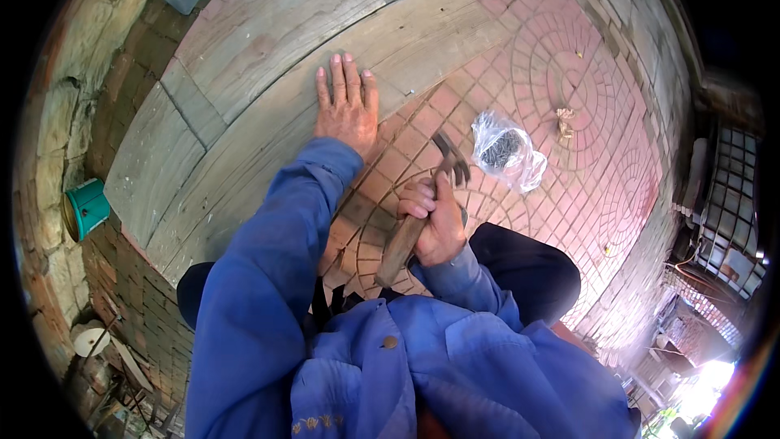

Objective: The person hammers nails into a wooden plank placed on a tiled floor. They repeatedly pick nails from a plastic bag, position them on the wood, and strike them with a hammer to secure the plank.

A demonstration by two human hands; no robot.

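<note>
My left hand [347, 103] rests flat, palm down and fingers slightly spread, on a long wooden board [262, 134]. In my right hand [440, 222] is a claw hammer [402, 247], gripped by its wooden handle just below the steel head. The hammer is held over the tiled floor, between my knees and the board's near edge. A small nail [409, 92] shows near that edge, to the right of my left hand. Right of the hammer, a clear plastic bag [509, 149] lies open on the floor with many dark nails [501, 147] inside.
More boards [274, 30] lie along the far side, with narrow gaps between them. Pinkish patterned tiles [548, 207] cover the floor, where a dry leaf [565, 123] lies. A green bucket [86, 210] is tipped by the left stone wall [61, 146]. Clutter [116, 378] fills the lower left.
</note>
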